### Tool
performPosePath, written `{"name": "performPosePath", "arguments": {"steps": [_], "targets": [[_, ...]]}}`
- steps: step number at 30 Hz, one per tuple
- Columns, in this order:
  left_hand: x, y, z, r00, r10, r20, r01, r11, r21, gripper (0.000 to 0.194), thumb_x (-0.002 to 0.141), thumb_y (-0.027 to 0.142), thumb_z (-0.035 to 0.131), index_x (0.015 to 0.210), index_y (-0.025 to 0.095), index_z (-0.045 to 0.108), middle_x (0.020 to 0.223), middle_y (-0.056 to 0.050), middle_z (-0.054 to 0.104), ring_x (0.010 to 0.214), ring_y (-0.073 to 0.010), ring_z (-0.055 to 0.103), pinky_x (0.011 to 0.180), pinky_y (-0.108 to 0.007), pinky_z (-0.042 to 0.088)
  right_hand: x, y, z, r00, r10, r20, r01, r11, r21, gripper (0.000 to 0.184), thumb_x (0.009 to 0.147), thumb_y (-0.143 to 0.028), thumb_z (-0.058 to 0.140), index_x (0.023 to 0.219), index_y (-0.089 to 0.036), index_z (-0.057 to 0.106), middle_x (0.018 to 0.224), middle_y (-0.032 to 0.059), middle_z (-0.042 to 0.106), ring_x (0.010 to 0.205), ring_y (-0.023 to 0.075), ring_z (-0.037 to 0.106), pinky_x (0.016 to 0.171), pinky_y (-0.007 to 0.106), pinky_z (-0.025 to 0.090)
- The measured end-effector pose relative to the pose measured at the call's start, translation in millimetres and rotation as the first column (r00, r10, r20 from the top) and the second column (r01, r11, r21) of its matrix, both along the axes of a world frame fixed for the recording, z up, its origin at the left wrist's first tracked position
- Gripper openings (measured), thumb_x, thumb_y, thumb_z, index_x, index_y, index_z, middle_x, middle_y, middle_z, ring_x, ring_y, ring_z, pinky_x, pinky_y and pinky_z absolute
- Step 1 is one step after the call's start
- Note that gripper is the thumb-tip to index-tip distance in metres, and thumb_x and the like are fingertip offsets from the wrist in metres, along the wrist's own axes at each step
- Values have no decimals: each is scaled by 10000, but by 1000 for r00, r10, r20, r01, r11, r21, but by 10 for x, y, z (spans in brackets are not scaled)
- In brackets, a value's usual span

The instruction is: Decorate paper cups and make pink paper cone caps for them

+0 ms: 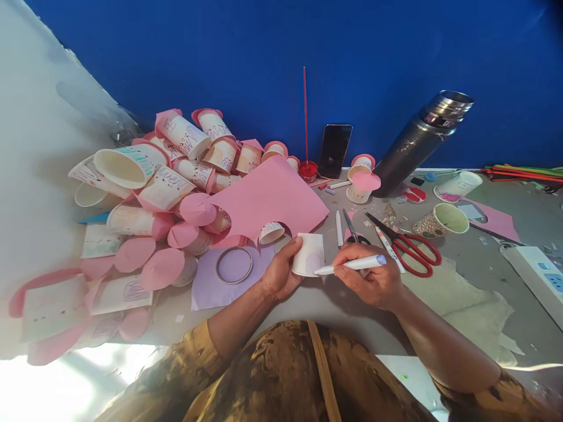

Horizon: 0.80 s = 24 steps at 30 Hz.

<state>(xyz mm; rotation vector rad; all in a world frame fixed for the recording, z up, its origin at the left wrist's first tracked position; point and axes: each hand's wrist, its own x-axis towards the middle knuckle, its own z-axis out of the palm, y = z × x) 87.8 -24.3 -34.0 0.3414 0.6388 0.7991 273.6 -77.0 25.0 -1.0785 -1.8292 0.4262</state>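
A white paper cup (309,248) is held upside-down or tilted, I cannot tell which, in my left hand (284,271), thumb along its side. A pale purple patch is coloured on its wall. My right hand (368,280) grips a white marker (352,265) with a purple end, its tip at the cup beside the patch. Just beyond my hands lie a capped white marker (338,228), small dark-handled scissors (350,224) and large red-handled scissors (413,249). Left of the cup, a metal ring (234,265) rests on purple paper (204,293).
Many decorated cups with pink paper (193,208) are heaped at left beside a pink sheet (281,196). A phone (335,151) and a dark flask (413,146) stand by the blue wall. At right are a patterned cup (441,220) and a power strip (536,275).
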Motion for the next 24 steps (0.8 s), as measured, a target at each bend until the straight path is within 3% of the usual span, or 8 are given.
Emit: {"name": "performPosePath", "arguments": {"steps": [3,7,11,16,21,24], "targets": [[-2,1,15,1000,-3,3,3,999,-40,233,927,337,713,996,115,734,864,-71,753,765,-197,700,789,-327,575,3,-1,8,997,-72,-27,73,997,15,107,913,-198,635,835,-214,705,673,2,714,521,131,577,540,267,452],[3,0,65,1000,-16,12,17,996,-89,259,980,334,636,1000,98,741,883,-94,758,769,-214,708,792,-367,598,2,-4,17,999,-15,-36,14,999,-50,126,907,-196,631,795,-206,690,642,-13,678,481,107,516,486,245,402],[-7,4,89,999,-39,30,42,994,-102,311,993,353,610,1096,88,736,964,-117,770,838,-237,725,778,-369,603,15,-6,9,991,-101,-83,96,993,-62,120,921,-217,631,828,-199,705,678,-1,704,475,100,504,475,241,395],[-53,19,70,997,-55,54,60,995,-84,360,972,404,633,1125,88,712,887,-105,761,790,-247,736,800,-405,615,63,-25,-24,995,-36,-91,23,989,-143,145,916,-259,649,794,-203,704,631,-6,669,458,101,482,459,246,380],[-77,34,86,988,-133,77,138,989,-58,453,991,456,589,1265,103,663,990,-141,777,857,-308,764,782,-487,636,121,-12,-129,925,-220,-309,172,969,-175,131,971,-315,661,912,-217,725,689,6,701,547,141,613,508,263,451],[-75,37,82,985,-151,85,155,987,-40,459,1015,478,548,1260,108,668,1031,-158,778,902,-322,768,798,-510,640,135,34,-199,891,-283,-356,221,954,-205,143,981,-341,666,964,-213,728,691,7,711,534,138,599,505,270,452]]}}
